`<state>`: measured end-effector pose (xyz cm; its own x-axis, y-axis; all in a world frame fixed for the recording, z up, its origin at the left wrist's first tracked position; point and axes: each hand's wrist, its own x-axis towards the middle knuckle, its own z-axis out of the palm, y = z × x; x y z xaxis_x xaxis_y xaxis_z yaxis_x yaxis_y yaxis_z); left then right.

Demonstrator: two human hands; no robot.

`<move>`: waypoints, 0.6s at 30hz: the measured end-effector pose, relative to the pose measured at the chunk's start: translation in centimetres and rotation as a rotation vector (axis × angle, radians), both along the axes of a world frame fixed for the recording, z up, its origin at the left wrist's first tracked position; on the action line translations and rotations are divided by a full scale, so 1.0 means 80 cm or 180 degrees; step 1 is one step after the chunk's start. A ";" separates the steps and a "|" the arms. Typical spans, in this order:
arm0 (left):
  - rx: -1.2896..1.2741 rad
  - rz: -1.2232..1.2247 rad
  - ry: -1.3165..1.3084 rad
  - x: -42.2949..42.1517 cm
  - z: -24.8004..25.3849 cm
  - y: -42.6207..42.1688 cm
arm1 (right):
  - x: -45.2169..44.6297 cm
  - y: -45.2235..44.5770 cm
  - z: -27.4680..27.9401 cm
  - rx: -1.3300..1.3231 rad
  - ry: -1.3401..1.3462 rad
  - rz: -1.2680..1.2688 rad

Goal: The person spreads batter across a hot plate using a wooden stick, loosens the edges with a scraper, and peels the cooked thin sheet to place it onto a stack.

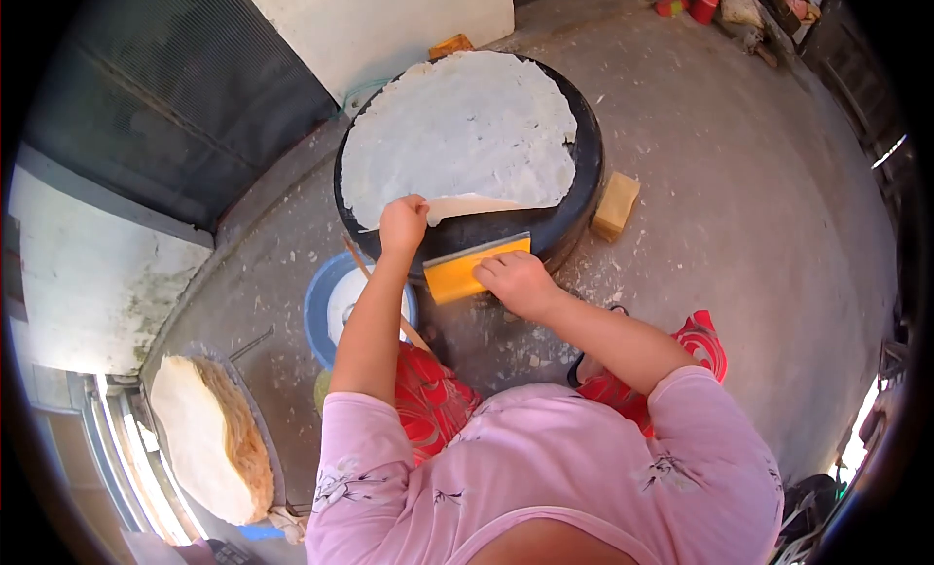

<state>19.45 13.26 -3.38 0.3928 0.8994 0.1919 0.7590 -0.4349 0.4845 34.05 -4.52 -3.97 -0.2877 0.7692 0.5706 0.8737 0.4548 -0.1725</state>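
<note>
A thin, pale round pancake (457, 127) covers most of a black round griddle (587, 166). My left hand (403, 222) pinches the near left edge of the pancake, which is lifted and folded back along the front. Bare black surface shows below that raised edge. My right hand (518, 281) grips a yellow scraper (455, 277) with a grey straight edge, held at the griddle's near rim. Whether the scraper touches the rim I cannot tell.
Left of my legs stands a blue bucket (317, 317) with white contents and a wooden stick (413, 333). A stack of thin pancakes (209, 438) lies at lower left. A yellowish block (616, 206) sits right of the griddle. A white wall (389, 25) rises behind.
</note>
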 end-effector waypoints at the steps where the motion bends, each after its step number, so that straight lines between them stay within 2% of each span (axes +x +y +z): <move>1: 0.0038 0.0032 -0.0050 0.001 0.002 0.009 | 0.001 0.015 0.001 0.0010 -0.0028 -0.0141; 6: -0.0214 0.0177 -0.0204 -0.001 0.012 0.035 | 0.014 0.066 0.005 -0.0101 0.0164 -0.0544; 8: -0.0219 0.0262 -0.0351 -0.003 0.009 0.043 | -0.007 0.057 -0.001 -0.0092 0.0279 0.0057; 10: -0.0200 0.0186 -0.0292 -0.001 0.011 0.052 | -0.029 0.057 -0.003 0.0117 -0.0023 0.0430; 14: -0.0257 0.0020 -0.0336 0.006 0.020 0.066 | -0.031 0.116 -0.006 -0.0014 -0.0110 -0.0285; 18: 0.0094 -0.0079 -0.0460 0.021 0.051 0.076 | -0.030 0.140 0.009 -0.0255 -0.0003 -0.0772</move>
<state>21.11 19.31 0.66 0.3814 0.8828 0.2743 0.6712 -0.4685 0.5745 31.69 6.64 -3.28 -0.0896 0.8586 0.5047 0.9558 0.2166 -0.1988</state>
